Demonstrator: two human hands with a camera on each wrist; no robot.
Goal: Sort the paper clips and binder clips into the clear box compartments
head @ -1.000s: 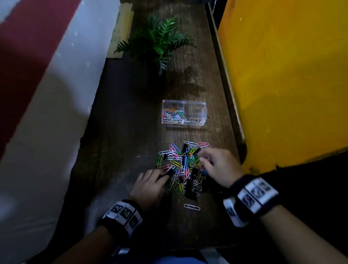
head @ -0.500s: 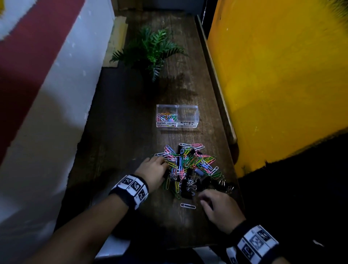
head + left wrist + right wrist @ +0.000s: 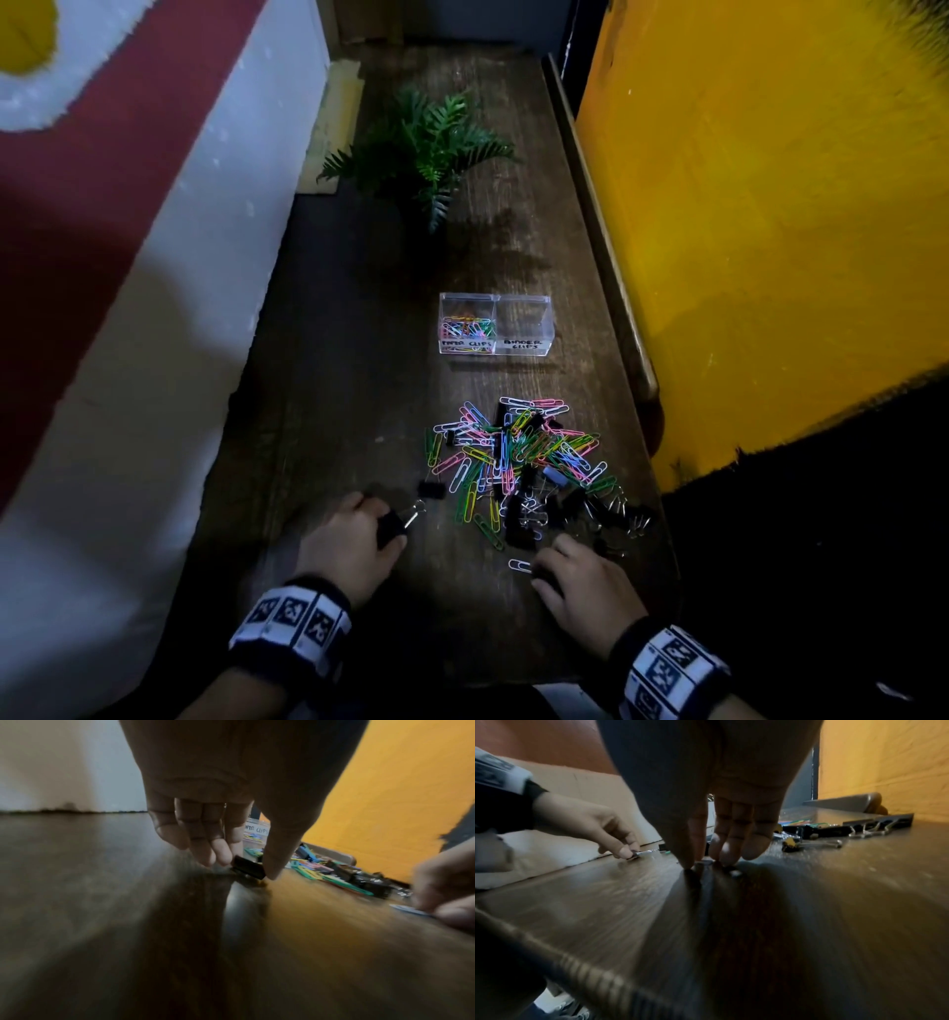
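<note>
A clear two-compartment box (image 3: 494, 349) stands mid-table; its left compartment holds coloured paper clips (image 3: 464, 326), and the right one, labelled for binder clips, looks bare. A mixed pile (image 3: 524, 462) of coloured paper clips and black binder clips lies nearer to me. My left hand (image 3: 377, 528) pinches a black binder clip (image 3: 394, 523) (image 3: 248, 869) between thumb and fingers, just above the wood, left of the pile. My right hand (image 3: 545, 568) has thumb and fingertips (image 3: 727, 860) down on a lone white paper clip (image 3: 519, 565) (image 3: 704, 862) at the pile's near edge.
The narrow wooden table (image 3: 359, 360) runs between a white and red wall (image 3: 154, 308) at the left and a yellow wall (image 3: 770, 231) at the right. A green fern (image 3: 426, 149) stands at the far end. One black binder clip (image 3: 430, 488) lies apart from the pile's left side.
My left hand drew back from the pile's left edge towards me with a binder clip. My right hand left the pile's right side and came down on the lone white clip.
</note>
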